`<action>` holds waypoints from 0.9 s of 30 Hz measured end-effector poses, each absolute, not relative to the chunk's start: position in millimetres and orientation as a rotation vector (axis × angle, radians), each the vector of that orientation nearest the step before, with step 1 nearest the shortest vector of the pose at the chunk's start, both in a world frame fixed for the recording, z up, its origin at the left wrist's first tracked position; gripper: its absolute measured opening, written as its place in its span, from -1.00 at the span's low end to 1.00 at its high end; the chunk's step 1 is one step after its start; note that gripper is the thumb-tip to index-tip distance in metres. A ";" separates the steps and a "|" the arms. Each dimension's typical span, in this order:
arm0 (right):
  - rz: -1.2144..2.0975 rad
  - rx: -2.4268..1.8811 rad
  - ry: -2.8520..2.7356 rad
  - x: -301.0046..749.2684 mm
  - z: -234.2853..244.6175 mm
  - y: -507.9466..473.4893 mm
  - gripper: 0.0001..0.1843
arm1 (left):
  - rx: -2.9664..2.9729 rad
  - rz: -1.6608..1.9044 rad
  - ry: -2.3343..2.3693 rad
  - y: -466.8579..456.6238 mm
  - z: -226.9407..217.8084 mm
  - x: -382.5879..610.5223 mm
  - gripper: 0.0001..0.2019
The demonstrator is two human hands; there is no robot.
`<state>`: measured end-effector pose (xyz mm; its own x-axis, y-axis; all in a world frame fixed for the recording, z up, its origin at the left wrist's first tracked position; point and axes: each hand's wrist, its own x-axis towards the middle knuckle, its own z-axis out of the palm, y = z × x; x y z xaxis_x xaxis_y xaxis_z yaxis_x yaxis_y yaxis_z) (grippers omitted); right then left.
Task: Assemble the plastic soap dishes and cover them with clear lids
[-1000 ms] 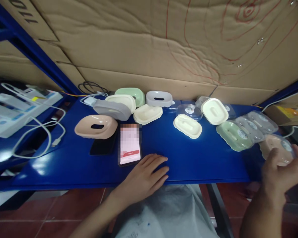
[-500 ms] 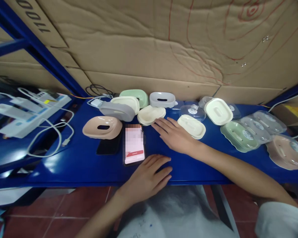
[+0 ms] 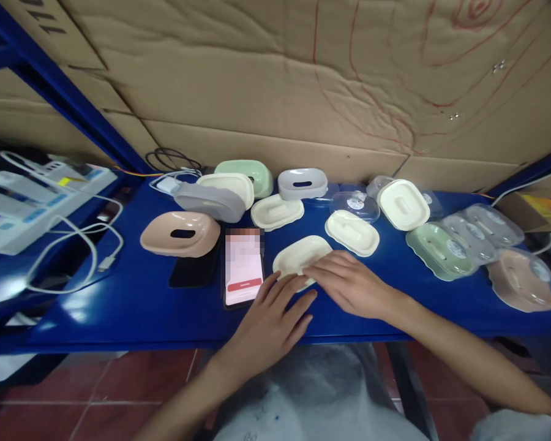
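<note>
Moved nearer, one cream dish [image 3: 299, 253] lies partly behind left hand [image 3: 272, 318] and right hand [image 3: 357, 285]; grips unclear.

Digits "11" [image 3: 46, 21] on brown cardboard [image 3: 239, 79]

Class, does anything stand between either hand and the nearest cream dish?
Nothing visible does. In view, the right hand overlaps the right side of the cream dish, the left hand its near edge; the phone lies left of the dish.

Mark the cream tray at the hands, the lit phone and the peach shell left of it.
Cream tray [image 3: 300, 253], head view: its upper face.
Lit phone [image 3: 248, 269], head view: the screen.
Peach shell [image 3: 182, 245], head view: just below its slot.
</note>
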<state>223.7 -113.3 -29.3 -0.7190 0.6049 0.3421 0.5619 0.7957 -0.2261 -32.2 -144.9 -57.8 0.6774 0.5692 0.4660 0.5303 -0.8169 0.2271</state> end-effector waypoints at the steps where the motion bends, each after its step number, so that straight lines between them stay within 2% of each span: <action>1: 0.114 -0.948 -2.531 234.7 -29.4 -117.0 -0.54 | 2.827 0.794 0.941 -144.6 -58.0 -31.2 -0.68; 6: -0.158 -1.488 -2.308 283.8 -43.0 -116.8 -0.55 | 2.820 0.715 0.963 -144.4 -57.0 -29.2 -0.66; 11: -0.153 -1.565 -2.251 303.5 -46.3 -111.1 -0.61 | 2.760 0.702 0.837 -144.5 -53.9 -31.2 -0.76; 16: -0.575 -1.804 -1.946 325.6 -23.5 -97.0 -0.48 | 2.702 0.685 0.716 -145.4 -53.0 -33.6 -0.84; 18: -0.649 -1.873 -1.931 333.3 -18.1 -89.0 -0.45 | 2.696 0.692 0.686 -145.7 -53.6 -34.1 -0.83; 27: -0.437 -1.720 -2.330 308.7 -15.9 -48.7 -0.53 | 2.669 0.732 0.674 -146.2 -54.4 -35.9 -0.87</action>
<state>308.7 -48.7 -15.9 -0.2958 0.8922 0.3412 0.9552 0.2743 0.1108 -35.9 -146.2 -54.4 0.7613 0.5080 0.4030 0.3595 -0.8479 0.3896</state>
